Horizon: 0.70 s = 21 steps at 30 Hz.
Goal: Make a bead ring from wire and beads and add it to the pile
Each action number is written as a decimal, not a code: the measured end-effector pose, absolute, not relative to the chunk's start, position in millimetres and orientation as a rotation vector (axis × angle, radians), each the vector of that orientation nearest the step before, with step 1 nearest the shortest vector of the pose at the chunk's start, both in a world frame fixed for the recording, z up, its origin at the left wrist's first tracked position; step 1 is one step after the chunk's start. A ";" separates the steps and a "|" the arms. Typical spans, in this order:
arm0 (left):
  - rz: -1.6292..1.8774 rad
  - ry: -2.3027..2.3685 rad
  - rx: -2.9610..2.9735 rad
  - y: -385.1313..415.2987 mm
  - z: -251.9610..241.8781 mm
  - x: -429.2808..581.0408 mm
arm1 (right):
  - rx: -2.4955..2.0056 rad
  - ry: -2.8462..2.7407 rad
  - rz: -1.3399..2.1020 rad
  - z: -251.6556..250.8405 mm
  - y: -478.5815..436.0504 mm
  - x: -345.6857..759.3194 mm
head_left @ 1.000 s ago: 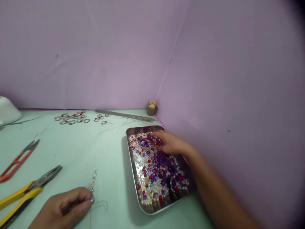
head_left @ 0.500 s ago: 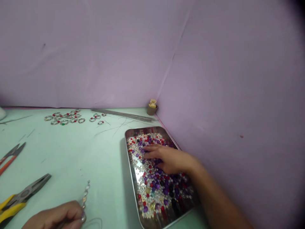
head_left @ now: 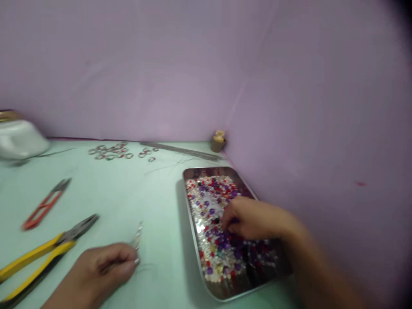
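Note:
A shiny metal tray (head_left: 189, 206) full of red, purple and clear beads lies at the right of the pale green table. My right hand (head_left: 254, 219) is down in the middle of the tray, fingers curled and pinched among the beads; the frame is blurred and what they pinch does not show. At the lower left, my left hand (head_left: 99, 268) is closed on a thin wire with a short string of clear beads (head_left: 138, 238) standing up from the fingertips.
Yellow-handled pliers (head_left: 41, 253) and orange snips (head_left: 45, 204) lie at the left. Finished bead rings (head_left: 112, 151) and a bundle of straight wires (head_left: 183, 150) rest near the back wall. A small brown spool (head_left: 218, 141) sits in the corner, a white object (head_left: 19, 139) far left.
My right hand has drawn from the far end of the tray toward its middle and curled into a pinch. The view swung right then back left; my left hand kept hold of the beaded wire.

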<state>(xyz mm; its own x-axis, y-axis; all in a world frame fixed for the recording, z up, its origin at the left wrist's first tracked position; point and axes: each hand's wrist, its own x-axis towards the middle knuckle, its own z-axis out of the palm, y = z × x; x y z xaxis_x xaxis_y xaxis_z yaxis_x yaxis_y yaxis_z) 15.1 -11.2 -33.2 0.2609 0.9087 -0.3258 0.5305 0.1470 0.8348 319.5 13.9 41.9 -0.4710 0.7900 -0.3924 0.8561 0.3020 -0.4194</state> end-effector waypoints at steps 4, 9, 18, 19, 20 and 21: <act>0.428 1.311 1.379 -11.5 -16.5 21.1 | 1.578 2.426 -0.981 34.4 17.4 321.6; 0.494 1.292 1.345 -14.1 -13.6 24.7 | 1.546 2.423 -0.984 32.3 16.8 320.2; 0.518 1.297 1.344 -15.6 -13.3 26.5 | 1.508 2.391 -0.882 37.7 13.0 313.5; 0.517 1.297 1.348 -15.8 -13.6 26.3 | 1.509 2.384 -0.887 37.4 13.0 313.8; 0.517 1.295 1.353 -15.9 -14.0 26.1 | 1.512 2.374 -0.893 37.1 12.8 314.1; 0.516 1.291 1.357 -15.9 -14.2 26.0 | 1.514 2.366 -0.897 36.9 12.7 314.4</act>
